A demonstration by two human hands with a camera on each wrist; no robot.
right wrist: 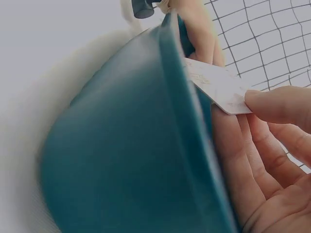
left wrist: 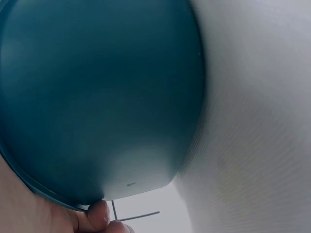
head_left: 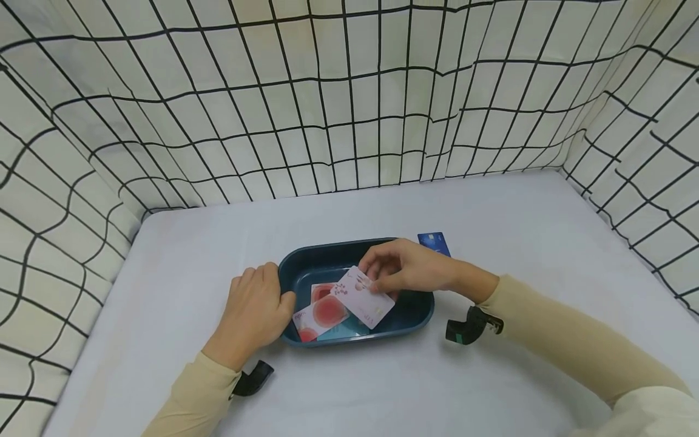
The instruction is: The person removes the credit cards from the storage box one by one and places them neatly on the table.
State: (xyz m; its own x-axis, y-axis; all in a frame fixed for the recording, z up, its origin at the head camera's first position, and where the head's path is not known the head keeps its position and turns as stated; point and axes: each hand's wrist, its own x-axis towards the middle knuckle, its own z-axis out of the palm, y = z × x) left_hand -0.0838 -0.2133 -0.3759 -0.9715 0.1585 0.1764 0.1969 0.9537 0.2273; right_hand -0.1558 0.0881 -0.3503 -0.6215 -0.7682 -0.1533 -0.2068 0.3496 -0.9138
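A dark teal plastic tray (head_left: 416, 308) stands on the white cloth. My left hand (head_left: 253, 309) grips its left end, fingers curled at the rim, as the left wrist view also shows on the tray wall (left wrist: 97, 97). Inside the tray, my right hand (head_left: 401, 267) pinches a pale pink card (head_left: 367, 306) between thumb and fingers. That card (right wrist: 221, 87) is tilted in the right wrist view. Under and beside it lie a card with a large red circle (head_left: 327, 311), another reddish card (head_left: 318, 292) partly covered, and a light teal card (head_left: 349, 331).
A blue bank card (head_left: 434, 243) lies on the white cloth (head_left: 519, 243) behind the tray, partly hidden by my right forearm. White walls with black netting (head_left: 349, 103) enclose the back and both sides. A black wrist camera (head_left: 469, 328) hangs below each sleeve.
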